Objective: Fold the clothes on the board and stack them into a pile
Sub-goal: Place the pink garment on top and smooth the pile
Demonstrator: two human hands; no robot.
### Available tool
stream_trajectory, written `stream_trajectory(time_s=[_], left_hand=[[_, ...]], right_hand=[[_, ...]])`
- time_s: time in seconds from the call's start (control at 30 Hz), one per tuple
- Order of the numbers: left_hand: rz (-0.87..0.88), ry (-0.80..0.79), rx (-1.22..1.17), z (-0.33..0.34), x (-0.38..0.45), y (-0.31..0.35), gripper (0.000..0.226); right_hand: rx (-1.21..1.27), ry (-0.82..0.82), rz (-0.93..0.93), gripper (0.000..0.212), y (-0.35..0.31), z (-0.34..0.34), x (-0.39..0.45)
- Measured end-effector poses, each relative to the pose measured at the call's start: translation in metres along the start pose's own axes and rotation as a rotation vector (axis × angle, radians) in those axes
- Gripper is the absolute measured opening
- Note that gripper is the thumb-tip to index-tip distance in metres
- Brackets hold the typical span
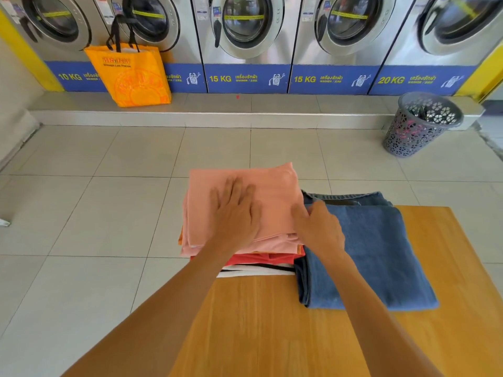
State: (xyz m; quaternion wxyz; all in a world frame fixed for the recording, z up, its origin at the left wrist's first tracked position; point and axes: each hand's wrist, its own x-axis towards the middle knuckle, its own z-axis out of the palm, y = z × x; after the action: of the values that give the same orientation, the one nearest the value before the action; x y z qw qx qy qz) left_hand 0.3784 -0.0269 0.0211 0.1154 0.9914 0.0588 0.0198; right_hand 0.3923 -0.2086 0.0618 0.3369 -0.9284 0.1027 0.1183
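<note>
A folded pink shirt [272, 191] tops a pile [255, 257] at the far left corner of the wooden board [272, 327]. Under it show more pink layers, then an orange-red piece, then black and white edges at the bottom. The pile's far edge hangs out past the board over the floor.

The left hand [235, 213] lies flat on the pink shirt, palm down, fingers straight and slightly spread, gripping nothing. The right hand [319, 228] is at the shirt's right edge, where the pile meets the jeans; its fingers curl toward that edge, but I cannot tell whether they pinch the cloth or only touch it.

Just right of the pile, touching it, lie folded jeans [375, 254], flat on the board.

Beyond the board is a grey tiled floor [109, 213]. Far right stands a grey basket [422, 126] with something pink inside. Far left an orange bag [130, 74] sits on a raised step, leaning against a row of washers [245, 25].
</note>
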Motion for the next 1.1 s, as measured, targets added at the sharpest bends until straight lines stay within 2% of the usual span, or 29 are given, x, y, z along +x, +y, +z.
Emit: stream_trajectory(time_s=[0.1, 0.17, 0.23, 0.37, 0.47, 0.53, 0.6, 0.67, 0.73, 0.93, 1.1], left_hand=[[0.028, -0.001, 0.026, 0.0, 0.001, -0.002, 0.058], [0.04, -0.014, 0.03, -0.002, 0.001, -0.005, 0.058], [0.046, -0.023, 0.016, -0.006, 0.002, -0.013, 0.056], [0.055, -0.052, 0.053, -0.011, 0.004, -0.029, 0.055], [0.019, -0.108, 0.063, -0.015, 0.004, -0.026, 0.056], [-0.013, -0.141, 0.039, -0.017, 0.008, -0.018, 0.057], [-0.039, -0.147, 0.011, -0.018, 0.011, -0.011, 0.057], [-0.051, -0.131, -0.004, -0.016, 0.01, -0.008, 0.057], [-0.042, -0.112, -0.019, -0.015, 0.008, -0.01, 0.056], [0.037, 0.001, -0.022, -0.011, -0.003, -0.034, 0.051], [0.032, 0.001, -0.004, -0.012, -0.005, -0.042, 0.055]], right_hand=[[0.177, -0.202, 0.004, 0.05, 0.009, -0.004, -0.008], [0.405, -0.245, 0.02, 0.043, 0.008, -0.008, -0.01], [0.491, -0.248, 0.041, 0.042, 0.009, -0.006, -0.017], [0.264, -0.102, 0.015, 0.045, 0.036, 0.012, -0.034], [0.284, 0.033, -0.041, 0.019, 0.044, -0.001, -0.043], [0.338, -0.028, -0.17, 0.036, 0.042, -0.008, -0.054], [0.236, -0.105, -0.317, 0.056, 0.041, -0.001, -0.064], [0.15, -0.036, -0.403, 0.046, 0.041, 0.013, -0.063], [0.144, 0.054, -0.38, 0.032, 0.039, 0.018, -0.058], [0.243, 0.256, -0.437, 0.033, 0.034, 0.021, -0.055], [0.174, 0.234, -0.345, 0.038, 0.035, 0.03, -0.047]])
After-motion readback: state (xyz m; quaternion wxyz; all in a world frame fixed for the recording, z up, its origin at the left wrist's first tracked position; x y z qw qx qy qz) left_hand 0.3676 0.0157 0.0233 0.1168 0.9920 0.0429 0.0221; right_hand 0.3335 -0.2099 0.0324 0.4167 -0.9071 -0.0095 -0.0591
